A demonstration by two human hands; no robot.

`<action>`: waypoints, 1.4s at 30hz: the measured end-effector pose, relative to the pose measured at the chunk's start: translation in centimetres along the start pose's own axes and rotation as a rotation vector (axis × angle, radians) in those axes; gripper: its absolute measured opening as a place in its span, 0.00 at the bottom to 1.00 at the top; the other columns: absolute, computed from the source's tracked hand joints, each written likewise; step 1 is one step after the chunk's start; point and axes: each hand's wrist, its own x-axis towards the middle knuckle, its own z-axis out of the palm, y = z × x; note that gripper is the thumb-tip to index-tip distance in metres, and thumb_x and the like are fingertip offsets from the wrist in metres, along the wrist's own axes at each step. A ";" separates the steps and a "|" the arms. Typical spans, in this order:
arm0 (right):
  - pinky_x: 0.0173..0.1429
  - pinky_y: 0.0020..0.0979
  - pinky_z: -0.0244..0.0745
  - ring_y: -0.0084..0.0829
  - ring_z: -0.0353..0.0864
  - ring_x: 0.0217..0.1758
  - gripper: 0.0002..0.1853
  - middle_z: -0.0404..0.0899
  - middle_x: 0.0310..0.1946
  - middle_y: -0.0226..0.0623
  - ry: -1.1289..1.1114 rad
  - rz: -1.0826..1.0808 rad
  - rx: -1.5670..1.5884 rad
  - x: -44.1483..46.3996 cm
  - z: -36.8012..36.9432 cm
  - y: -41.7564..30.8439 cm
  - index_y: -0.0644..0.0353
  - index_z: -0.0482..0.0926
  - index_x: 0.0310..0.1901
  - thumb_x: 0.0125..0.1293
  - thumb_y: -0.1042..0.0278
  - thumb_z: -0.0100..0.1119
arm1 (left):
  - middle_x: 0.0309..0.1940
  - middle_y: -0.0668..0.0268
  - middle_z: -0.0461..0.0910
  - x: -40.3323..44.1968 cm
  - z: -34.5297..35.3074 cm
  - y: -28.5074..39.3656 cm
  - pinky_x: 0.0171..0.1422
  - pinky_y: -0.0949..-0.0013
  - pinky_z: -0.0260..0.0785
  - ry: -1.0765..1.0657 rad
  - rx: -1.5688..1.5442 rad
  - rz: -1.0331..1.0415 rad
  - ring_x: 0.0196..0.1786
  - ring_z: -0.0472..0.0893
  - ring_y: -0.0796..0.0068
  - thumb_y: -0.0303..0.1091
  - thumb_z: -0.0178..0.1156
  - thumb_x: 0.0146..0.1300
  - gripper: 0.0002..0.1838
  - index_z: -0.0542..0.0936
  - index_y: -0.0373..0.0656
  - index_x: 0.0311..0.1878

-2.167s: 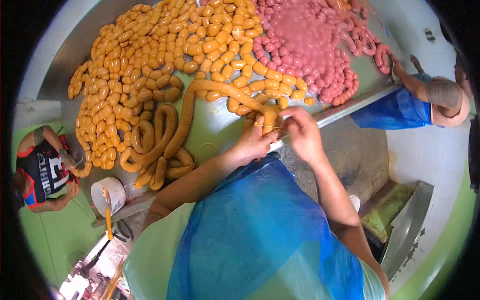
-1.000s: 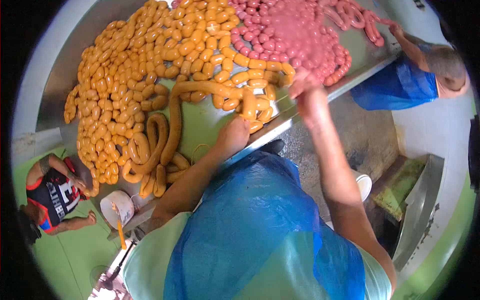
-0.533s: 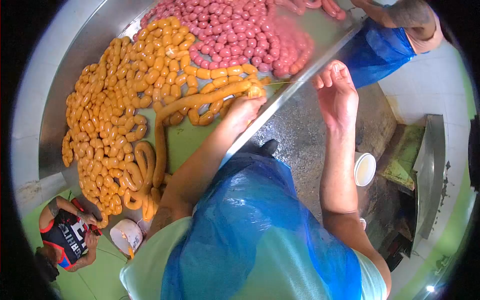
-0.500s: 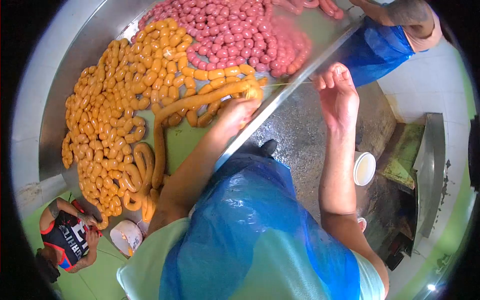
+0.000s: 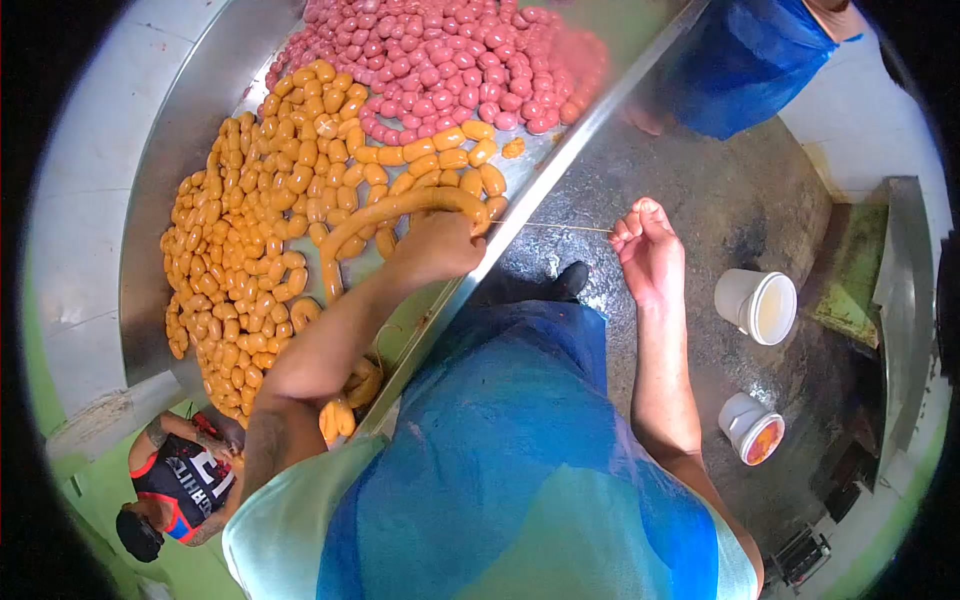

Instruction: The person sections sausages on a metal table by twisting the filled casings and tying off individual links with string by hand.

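Note:
My left hand (image 5: 445,247) is closed around the end of a long, unlinked orange sausage (image 5: 400,203), beside the metal edge of the table. From there a thin string (image 5: 555,226) runs taut across the rim to my right hand (image 5: 655,255), whose curled fingers pinch it over the floor. Part of the sausage end is hidden by my left hand. Behind it, a big pile of linked orange sausages (image 5: 240,240) covers the table. Pink linked sausages (image 5: 440,70) are heaped beyond them.
A raised metal rim (image 5: 545,180) edges the table (image 5: 150,290). Two white buckets (image 5: 740,300) (image 5: 740,415) stand on the wet floor at right. One co-worker in a blue apron (image 5: 750,70) is at top right; another person (image 5: 185,480) is at lower left.
My right hand has come lower and slightly left. My left hand has shifted left and a little down, still on the sausage. The view has moved, showing more of both buckets.

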 end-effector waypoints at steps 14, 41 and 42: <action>0.58 0.44 0.67 0.46 0.77 0.49 0.16 0.77 0.49 0.50 -0.668 -0.676 -1.682 -2.9 9.2 1.9 0.60 0.80 0.47 0.56 0.75 0.56 | 0.23 0.56 0.77 -3.5 6.3 6.6 0.35 0.58 0.68 0.317 -0.484 0.162 0.27 0.76 0.56 0.34 0.47 0.67 0.11 0.74 0.37 0.35; 0.34 0.25 0.73 0.21 0.77 0.27 0.10 0.81 0.28 0.31 -0.280 0.047 -1.009 -0.9 3.7 12.6 0.66 0.79 0.43 0.70 0.79 0.45 | 0.26 0.47 0.80 -4.7 3.1 4.9 0.36 0.49 0.70 0.176 -0.591 0.065 0.30 0.80 0.47 0.37 0.45 0.68 0.17 0.76 0.33 0.32; 0.33 0.25 0.74 0.22 0.79 0.26 0.10 0.82 0.29 0.32 -0.371 0.219 -0.947 -0.3 3.6 12.0 0.66 0.79 0.44 0.71 0.78 0.45 | 0.26 0.46 0.80 -4.8 2.5 4.6 0.36 0.48 0.69 0.086 -0.648 0.082 0.31 0.80 0.45 0.37 0.45 0.68 0.17 0.76 0.33 0.33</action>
